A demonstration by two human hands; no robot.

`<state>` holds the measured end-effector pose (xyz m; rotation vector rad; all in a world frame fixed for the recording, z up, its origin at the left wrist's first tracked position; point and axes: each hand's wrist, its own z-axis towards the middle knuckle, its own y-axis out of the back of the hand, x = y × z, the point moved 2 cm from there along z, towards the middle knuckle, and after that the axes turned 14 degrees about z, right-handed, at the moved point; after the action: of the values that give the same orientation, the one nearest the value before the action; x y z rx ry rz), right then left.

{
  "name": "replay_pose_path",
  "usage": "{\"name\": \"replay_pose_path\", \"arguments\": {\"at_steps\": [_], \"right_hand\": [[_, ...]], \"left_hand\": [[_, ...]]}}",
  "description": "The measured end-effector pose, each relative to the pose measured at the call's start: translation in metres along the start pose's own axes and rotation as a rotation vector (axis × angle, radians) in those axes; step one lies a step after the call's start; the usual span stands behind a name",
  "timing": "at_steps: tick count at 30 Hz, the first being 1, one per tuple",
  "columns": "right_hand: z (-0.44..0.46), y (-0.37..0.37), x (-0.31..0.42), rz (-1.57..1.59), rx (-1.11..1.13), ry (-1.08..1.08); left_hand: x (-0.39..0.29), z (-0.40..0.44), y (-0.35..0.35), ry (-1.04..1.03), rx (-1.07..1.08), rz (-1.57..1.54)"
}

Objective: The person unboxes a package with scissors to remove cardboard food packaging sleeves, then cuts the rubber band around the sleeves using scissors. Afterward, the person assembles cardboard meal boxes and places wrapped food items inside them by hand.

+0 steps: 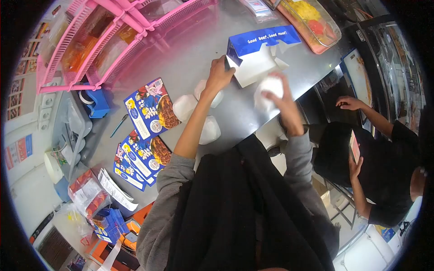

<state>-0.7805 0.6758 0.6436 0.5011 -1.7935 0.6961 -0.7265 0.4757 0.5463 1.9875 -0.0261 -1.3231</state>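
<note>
An open blue and white box [253,68] with "Good Beef, Good Mood!" on its flap sits on the metal table. My left hand [220,74] grips the box's near left corner, fingers closed on its edge. In my right hand [283,99] is a white round wrapped item [266,94], slightly blurred, just in front of the box's open side. Several similar white wrapped items [185,107] lie on the table beside and partly behind my left forearm. Printed blue cards [152,108] with food pictures lie further left.
Pink plastic baskets [122,43] stand at the back left. A tray of colourful food [312,22] is at the back right. A pen [119,126] and a blue tape dispenser [96,103] lie left. Another person [370,167] holding a phone is at the right.
</note>
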Motion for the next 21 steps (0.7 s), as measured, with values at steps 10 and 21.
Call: {"name": "replay_pose_path", "arguments": {"at_steps": [10, 21], "right_hand": [[0.09, -0.05, -0.017, -1.41, -0.234, 0.281], [0.106, -0.034, -0.053, -1.367, -0.242, 0.401]], "left_hand": [[-0.008, -0.003, 0.002, 0.018, 0.019, -0.092], [-0.023, -0.012, 0.007, -0.038, -0.008, -0.009]]}}
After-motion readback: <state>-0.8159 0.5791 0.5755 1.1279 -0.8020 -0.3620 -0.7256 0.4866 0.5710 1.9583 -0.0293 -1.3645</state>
